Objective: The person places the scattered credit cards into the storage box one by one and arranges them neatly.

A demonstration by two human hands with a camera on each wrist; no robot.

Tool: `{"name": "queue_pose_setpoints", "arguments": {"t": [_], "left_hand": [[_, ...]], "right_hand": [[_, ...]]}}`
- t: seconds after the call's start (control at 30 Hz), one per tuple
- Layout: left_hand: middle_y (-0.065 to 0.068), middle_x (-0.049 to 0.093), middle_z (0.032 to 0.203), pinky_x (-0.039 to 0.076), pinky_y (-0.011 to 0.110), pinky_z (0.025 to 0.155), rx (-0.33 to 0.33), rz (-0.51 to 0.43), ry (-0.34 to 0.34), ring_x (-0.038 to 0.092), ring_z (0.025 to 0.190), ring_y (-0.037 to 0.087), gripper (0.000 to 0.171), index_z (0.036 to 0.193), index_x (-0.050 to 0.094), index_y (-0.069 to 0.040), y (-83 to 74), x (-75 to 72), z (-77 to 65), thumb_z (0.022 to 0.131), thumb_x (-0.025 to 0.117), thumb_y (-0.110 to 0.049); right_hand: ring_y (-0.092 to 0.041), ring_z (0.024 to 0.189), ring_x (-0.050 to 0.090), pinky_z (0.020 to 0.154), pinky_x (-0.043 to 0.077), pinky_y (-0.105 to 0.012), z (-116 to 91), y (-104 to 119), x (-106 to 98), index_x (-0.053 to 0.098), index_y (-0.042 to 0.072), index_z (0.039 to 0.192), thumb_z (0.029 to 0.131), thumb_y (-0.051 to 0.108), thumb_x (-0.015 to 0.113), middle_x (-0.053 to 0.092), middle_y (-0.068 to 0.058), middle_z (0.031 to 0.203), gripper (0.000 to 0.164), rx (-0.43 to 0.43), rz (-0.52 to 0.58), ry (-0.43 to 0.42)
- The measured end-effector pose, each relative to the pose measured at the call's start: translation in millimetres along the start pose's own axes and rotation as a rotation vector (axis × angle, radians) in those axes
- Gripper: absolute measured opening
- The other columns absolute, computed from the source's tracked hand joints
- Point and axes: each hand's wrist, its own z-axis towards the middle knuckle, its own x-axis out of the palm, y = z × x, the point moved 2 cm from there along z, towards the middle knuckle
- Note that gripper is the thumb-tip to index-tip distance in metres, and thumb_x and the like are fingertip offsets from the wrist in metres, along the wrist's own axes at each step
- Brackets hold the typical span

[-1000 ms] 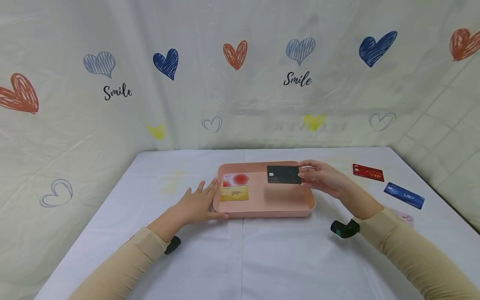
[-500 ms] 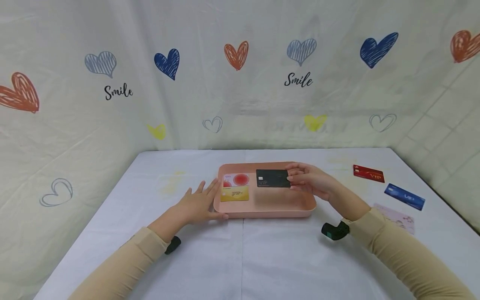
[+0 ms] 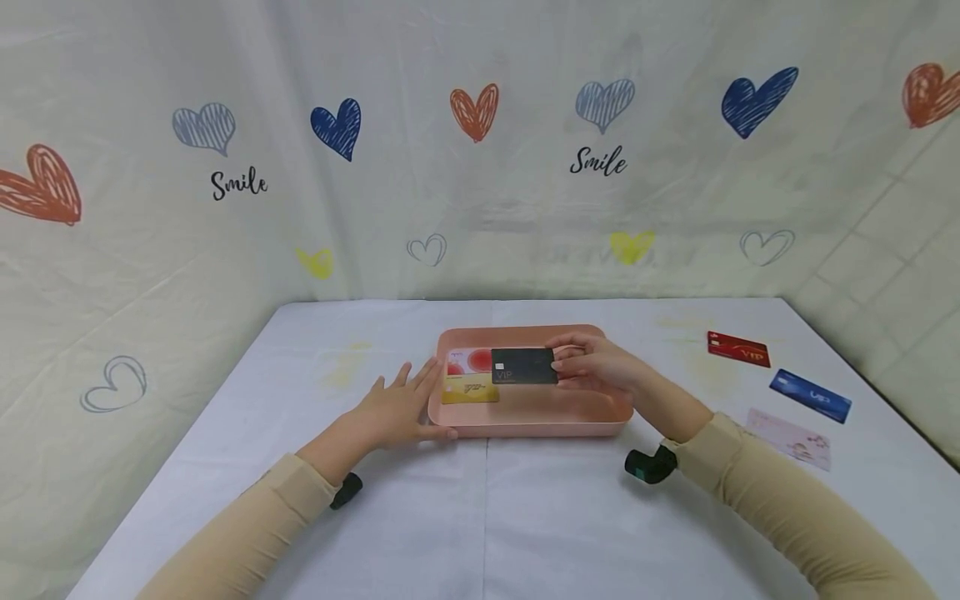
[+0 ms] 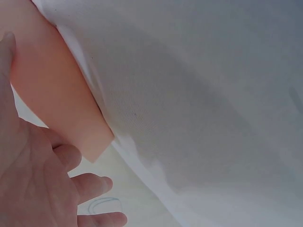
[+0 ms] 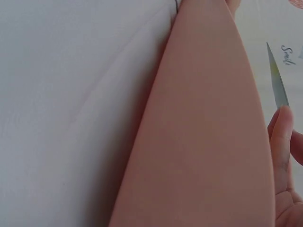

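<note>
My right hand pinches the right end of a black VIP card, held over the pink tray. In the right wrist view the card shows nearly edge-on, above the tray's side. My left hand rests with spread fingers against the tray's left end; in the left wrist view its thumb and fingers lie along the tray wall. Inside the tray, at the left, lie a white-and-red card and a yellow card just in front of it. The black card overlaps their right edges in the head view.
To the right on the white tablecloth lie a red VIP card, a blue VIP card and a pale pink flowered card. A white curtain printed with hearts hangs behind the table.
My right hand has moved left over the tray with the black card, up to the two cards lying there. The pale pink card has come out from behind the right sleeve. My left hand stays put.
</note>
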Motion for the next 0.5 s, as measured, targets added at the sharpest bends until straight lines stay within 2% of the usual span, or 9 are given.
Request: {"name": "queue_pose_setpoints", "arguments": {"t": [0.23, 0.5], "left_hand": [[0.004, 0.011, 0.172, 0.015, 0.071, 0.116, -0.002, -0.002, 0.003, 0.014, 0.154, 0.043, 0.114, 0.166, 0.011, -0.015, 0.0, 0.1, -0.3, 0.085, 0.064, -0.076], [0.004, 0.010, 0.172, 0.015, 0.070, 0.116, -0.002, 0.002, 0.004, 0.013, 0.154, 0.043, 0.114, 0.167, 0.010, -0.015, 0.0, -0.5, -1.1, 0.085, 0.064, -0.075]], "right_hand": [[-0.017, 0.081, 0.067, 0.079, 0.061, -0.033, 6, -6, 16, 0.044, -0.009, 0.138, 0.099, -0.005, 0.059, 0.063, -0.007, 0.100, 0.043, 0.015, 0.041, 0.007], [-0.020, 0.077, 0.071, 0.076, 0.061, -0.035, 14, -13, 35, 0.054, -0.006, 0.134, 0.098, -0.002, 0.065, 0.066, -0.014, 0.105, 0.038, 0.046, -0.058, -0.055]]}}
